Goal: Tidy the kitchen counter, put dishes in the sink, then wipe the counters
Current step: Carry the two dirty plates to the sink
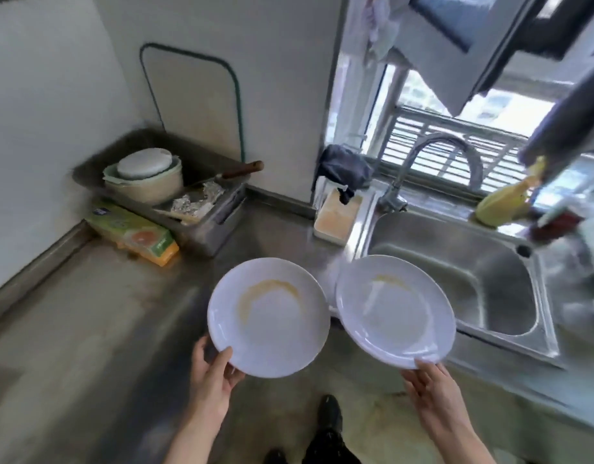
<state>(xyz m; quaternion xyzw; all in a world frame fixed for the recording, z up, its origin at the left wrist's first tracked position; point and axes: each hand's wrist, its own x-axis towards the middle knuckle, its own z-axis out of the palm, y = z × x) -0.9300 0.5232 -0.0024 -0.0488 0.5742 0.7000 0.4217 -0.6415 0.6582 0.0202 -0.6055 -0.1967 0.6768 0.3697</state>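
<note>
My left hand [211, 373] grips the near rim of a white plate [268, 326] smeared with yellow-brown sauce, held above the steel counter [88, 313]. My right hand [431, 385] grips the near rim of a second white plate [394, 313], also stained, held tilted at the left edge of the steel sink [483, 279]. The two plates are side by side and nearly touch. The sink basin looks empty, with a curved tap [432, 155] behind it.
A metal tray [218, 209] in the back corner holds a covered bowl [144, 179], foil and a wooden-handled knife [238, 170]. A green and orange box [134, 232] lies in front of it. A soap dish [337, 216] and dark cloth [345, 169] sit left of the tap. Bottles [503, 199] stand at right.
</note>
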